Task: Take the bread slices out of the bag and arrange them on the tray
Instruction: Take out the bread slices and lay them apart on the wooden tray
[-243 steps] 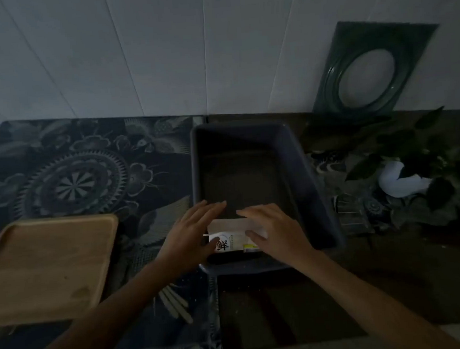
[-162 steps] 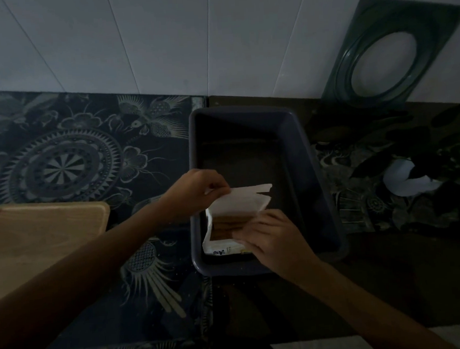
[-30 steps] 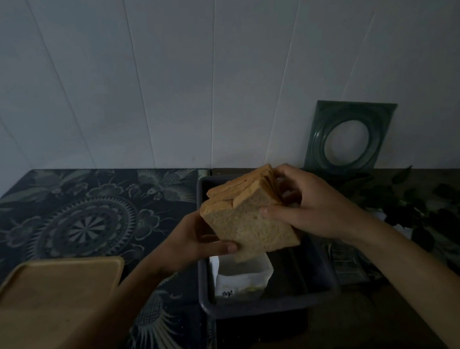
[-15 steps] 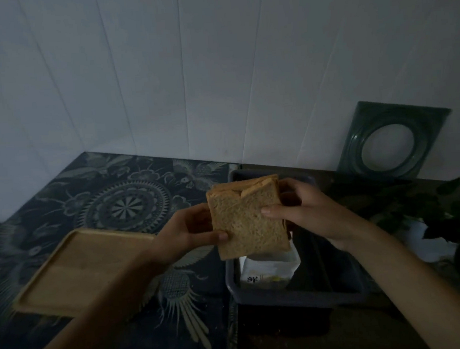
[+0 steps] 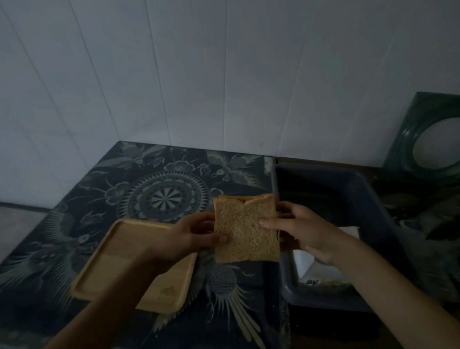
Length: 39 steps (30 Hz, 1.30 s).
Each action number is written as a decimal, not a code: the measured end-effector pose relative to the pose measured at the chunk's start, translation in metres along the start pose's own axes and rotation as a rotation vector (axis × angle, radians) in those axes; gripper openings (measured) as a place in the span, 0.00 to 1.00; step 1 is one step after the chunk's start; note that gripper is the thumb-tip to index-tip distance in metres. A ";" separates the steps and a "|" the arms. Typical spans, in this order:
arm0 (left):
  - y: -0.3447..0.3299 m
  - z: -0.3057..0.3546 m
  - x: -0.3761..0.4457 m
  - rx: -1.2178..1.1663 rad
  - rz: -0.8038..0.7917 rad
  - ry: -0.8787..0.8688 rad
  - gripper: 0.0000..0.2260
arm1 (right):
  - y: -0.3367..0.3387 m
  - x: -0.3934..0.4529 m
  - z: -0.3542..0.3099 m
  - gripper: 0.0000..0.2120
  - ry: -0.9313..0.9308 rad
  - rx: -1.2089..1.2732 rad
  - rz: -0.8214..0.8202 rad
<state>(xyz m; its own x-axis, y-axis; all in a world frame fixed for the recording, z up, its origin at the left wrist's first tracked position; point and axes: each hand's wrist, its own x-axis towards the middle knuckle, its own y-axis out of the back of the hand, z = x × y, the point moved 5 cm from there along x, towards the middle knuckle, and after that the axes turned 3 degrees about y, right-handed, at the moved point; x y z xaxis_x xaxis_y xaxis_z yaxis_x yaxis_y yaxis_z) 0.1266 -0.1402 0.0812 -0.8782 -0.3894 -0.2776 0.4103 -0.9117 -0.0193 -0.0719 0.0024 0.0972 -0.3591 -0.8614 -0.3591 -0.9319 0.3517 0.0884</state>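
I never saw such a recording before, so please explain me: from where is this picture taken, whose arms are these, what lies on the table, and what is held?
There is no machine here. A person wears a camera on the head, looking forward and down, so the two arms at the bottom are that person's own.

The left hand and the right hand together hold a stack of bread slices upright above the table, one hand on each side edge. How many slices it has cannot be counted.

On the patterned tablecloth lies a wooden tray, with no bread on it. To the right stands a dark plastic bin, and the white bread bag sits inside it. A green frame leans against the wall.
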 end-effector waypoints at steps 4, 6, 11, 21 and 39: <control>0.040 -0.014 -0.004 0.019 -0.001 0.071 0.22 | -0.040 0.032 0.014 0.25 -0.068 0.085 0.001; 0.060 -0.026 -0.006 0.007 0.003 0.106 0.21 | -0.060 0.047 0.023 0.25 -0.095 0.105 0.001; 0.116 -0.068 -0.005 0.012 0.043 0.173 0.16 | -0.111 0.084 0.055 0.24 -0.180 0.109 0.037; 0.191 -0.168 -0.011 -0.031 0.026 0.379 0.13 | -0.199 0.131 0.139 0.29 -0.396 0.125 0.161; 0.207 -0.248 -0.001 0.069 0.087 0.430 0.15 | -0.255 0.149 0.189 0.08 -0.426 -0.043 0.357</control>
<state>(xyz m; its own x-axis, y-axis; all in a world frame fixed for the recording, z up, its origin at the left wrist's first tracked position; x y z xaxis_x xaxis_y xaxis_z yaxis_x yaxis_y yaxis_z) 0.2735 -0.2965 -0.1605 -0.6533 -0.3883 -0.6499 0.4477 -0.8904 0.0819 0.1221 -0.1463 -0.1540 -0.6092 -0.4640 -0.6431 -0.7606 0.5713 0.3083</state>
